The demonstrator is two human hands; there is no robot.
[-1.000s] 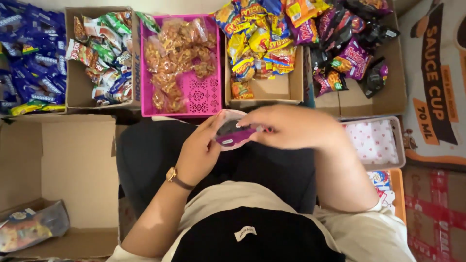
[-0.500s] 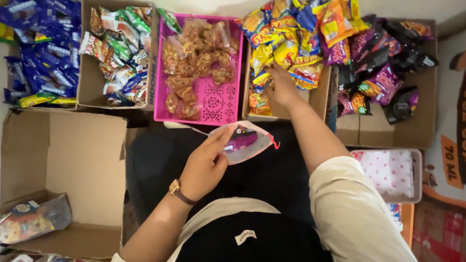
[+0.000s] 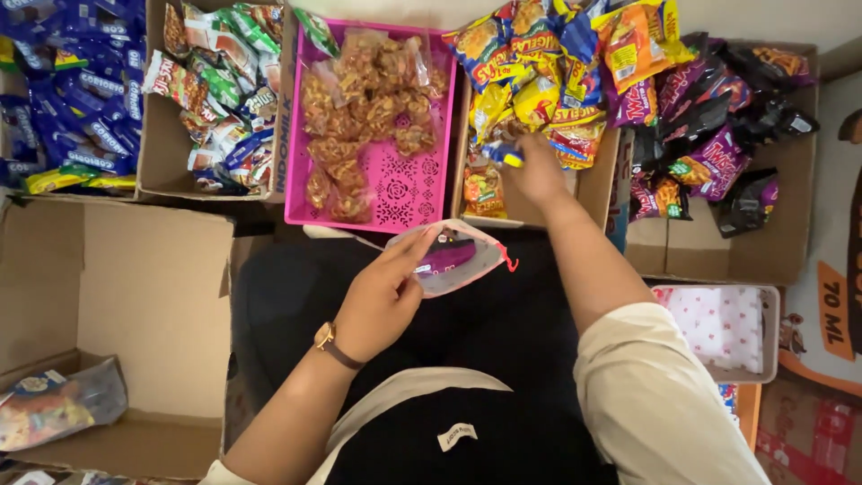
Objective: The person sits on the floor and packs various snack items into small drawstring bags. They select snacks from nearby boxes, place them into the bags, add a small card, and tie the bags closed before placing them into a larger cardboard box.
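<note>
Head view, looking down over the lap.

Left hand (image 3: 382,301): forearm rises from lower left, a watch (image 3: 325,338) at the wrist. Fingers pinch the rim of a small drawstring pouch (image 3: 453,259), thumb on the near edge, holding its mouth open over the lap. The pouch is pale with a red cord at its right end; something purple lies inside.

Right hand (image 3: 536,166): arm stretched forward and up from the cream sleeve (image 3: 664,395), reaching into the middle snack box (image 3: 597,184). Fingers are curled around a small yellow-and-blue packet (image 3: 505,154); the exact grip is blurred.

Containers, left to right along the top:
- Far-left box (image 3: 9,193), partly cut off: blue packets, a few yellow ones at its lower edge.
- Cardboard box (image 3: 153,171): mixed green, red and white sachets.
- Pink perforated tray (image 3: 409,193): clear bags of brown fried snacks, heaped at its upper left; lower right part bare.
- Middle snack box: yellow, orange and blue crisp bags, piled above the rim.
- Right box (image 3: 772,256): dark purple and black snack bags, mostly in its upper half.

Lower left: a large open carton (image 3: 135,296), with one clear bag of mixed sweets (image 3: 54,409) in its corner.
Lower right: a small white tray (image 3: 768,332) holding patterned white pouches.
</note>
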